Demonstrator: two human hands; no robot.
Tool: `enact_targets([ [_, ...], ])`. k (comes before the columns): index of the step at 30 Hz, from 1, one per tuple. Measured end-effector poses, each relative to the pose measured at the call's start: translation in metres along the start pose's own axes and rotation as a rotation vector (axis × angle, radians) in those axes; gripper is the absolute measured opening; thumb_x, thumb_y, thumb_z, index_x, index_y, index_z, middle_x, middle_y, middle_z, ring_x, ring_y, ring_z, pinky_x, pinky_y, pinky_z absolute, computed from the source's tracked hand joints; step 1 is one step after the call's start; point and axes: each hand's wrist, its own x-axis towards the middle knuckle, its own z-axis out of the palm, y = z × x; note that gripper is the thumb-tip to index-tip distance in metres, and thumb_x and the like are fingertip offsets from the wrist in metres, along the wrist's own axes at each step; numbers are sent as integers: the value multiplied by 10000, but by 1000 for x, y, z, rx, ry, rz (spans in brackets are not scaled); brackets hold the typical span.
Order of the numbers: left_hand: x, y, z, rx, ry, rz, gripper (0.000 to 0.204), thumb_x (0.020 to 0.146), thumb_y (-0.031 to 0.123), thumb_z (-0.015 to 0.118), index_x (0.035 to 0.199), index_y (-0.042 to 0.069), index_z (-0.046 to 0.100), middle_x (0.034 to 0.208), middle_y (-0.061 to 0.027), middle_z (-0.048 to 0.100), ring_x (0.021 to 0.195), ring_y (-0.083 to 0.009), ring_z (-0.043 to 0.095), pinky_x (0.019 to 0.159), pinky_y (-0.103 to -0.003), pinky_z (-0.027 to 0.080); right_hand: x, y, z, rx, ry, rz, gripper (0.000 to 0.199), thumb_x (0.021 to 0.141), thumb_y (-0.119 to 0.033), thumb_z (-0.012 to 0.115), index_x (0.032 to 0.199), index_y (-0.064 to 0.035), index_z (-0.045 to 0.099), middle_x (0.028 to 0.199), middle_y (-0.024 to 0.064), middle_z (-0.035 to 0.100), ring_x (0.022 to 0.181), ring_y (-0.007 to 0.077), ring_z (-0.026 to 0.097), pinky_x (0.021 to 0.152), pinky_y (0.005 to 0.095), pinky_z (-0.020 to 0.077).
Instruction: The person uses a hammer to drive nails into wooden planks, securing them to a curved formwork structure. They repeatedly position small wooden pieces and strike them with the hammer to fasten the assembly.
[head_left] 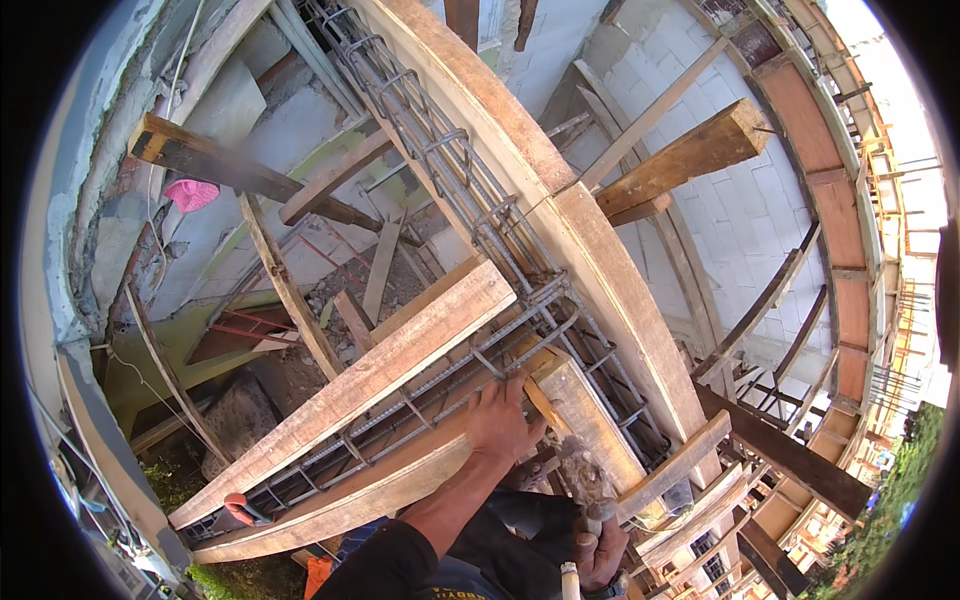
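Observation:
My left hand [497, 418] reaches forward and lies on the wooden formwork, its fingers stretched out near the inner corner where two rebar-filled channels meet. Beside its fingertips is the end of a short wooden board [590, 415]. Lower right, my right hand [600, 553] is closed, with its fingers curled; what it grips is not clear. A pale rod-like end [570, 578] shows next to it. A mud-grey, lumpy object [583, 470] stands between the hand and the board; its kind I cannot make out. The rebar cage [490, 210] runs along the long curved-looking plank [610, 270].
A tool with an orange handle [240, 508] rests on the formwork at lower left. Timber props [690, 165] and braces [285, 285] cross the deep openings on both sides. Rubble [345, 270] lies below. A pink cloth item [192, 195] hangs at far left; a block wall [745, 225] rises at right.

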Motion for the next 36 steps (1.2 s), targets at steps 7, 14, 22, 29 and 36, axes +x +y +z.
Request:
enact_targets([
  [7,0,1,-11,13,-39,3,739,733,427,817,1333,82,559,1157,-97,667,1143,-279,562,989,-475,419,15,-19,10,122,-37,111,628,1006,-645,506,889,-33,580,620,18,526,518,86,459,488,269,357],
  [14,-11,-3,5,-202,184,-1,719,653,373,881,1245,98,581,1231,-78,612,1115,-305,576,959,-493,438,-36,16,-4,-100,-19,68,482,1049,-424,493,1107,29,650,900,180,636,768,346,594,704,444,473],
  [22,-4,-1,1,-238,220,32,637,659,338,880,1196,116,618,1221,-53,656,1078,-284,611,935,-468,474,-25,2,0,-84,-68,139,500,1056,-405,489,1233,43,622,936,206,652,770,354,597,711,450,481],
  [29,3,2,-8,-244,217,21,522,679,323,857,1113,112,658,1121,-36,693,1021,-281,634,887,-417,502,-11,-4,1,-82,-81,137,513,1058,-402,487,1275,47,606,930,204,656,761,347,596,707,447,481],
  [36,6,3,-6,-227,187,21,500,685,316,837,1103,112,654,1087,-38,685,1013,-286,629,882,-430,502,3,-12,9,-56,-143,206,562,1062,-406,486,1359,66,554,954,220,663,798,337,620,715,459,489],
])
